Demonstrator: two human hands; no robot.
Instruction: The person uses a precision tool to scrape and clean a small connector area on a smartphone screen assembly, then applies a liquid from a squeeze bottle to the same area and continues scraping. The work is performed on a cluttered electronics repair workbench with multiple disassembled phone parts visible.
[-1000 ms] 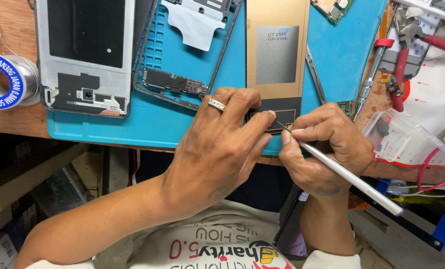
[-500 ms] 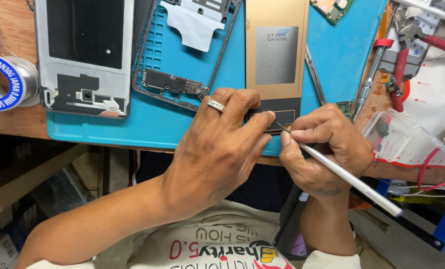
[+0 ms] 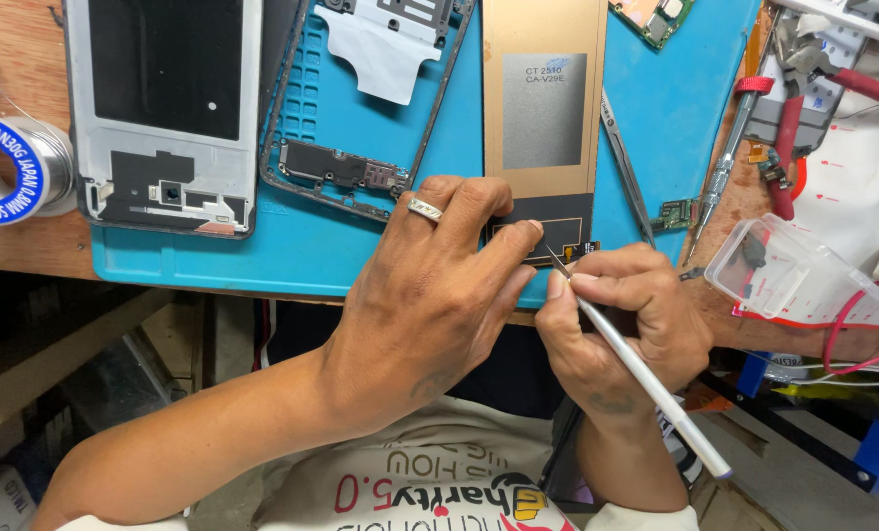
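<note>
A round blue-and-white label (image 3: 7,167) is showing on the solder spool at the left edge. A grey rectangular label (image 3: 545,111) is sitting on the gold screen panel (image 3: 543,39). A clear plastic box (image 3: 789,267) is lying at right.

- The work mat (image 3: 656,138) lay on the bench.
- On the mat, at its left end, sat a phone frame (image 3: 164,108).
- A display panel (image 3: 543,128) lay near the mat's middle, tweezers (image 3: 628,172) just right of it.
- Left of the mat sat a solder spool (image 3: 12,167).
- Right of the mat lay a small plastic box (image 3: 784,270).
</note>
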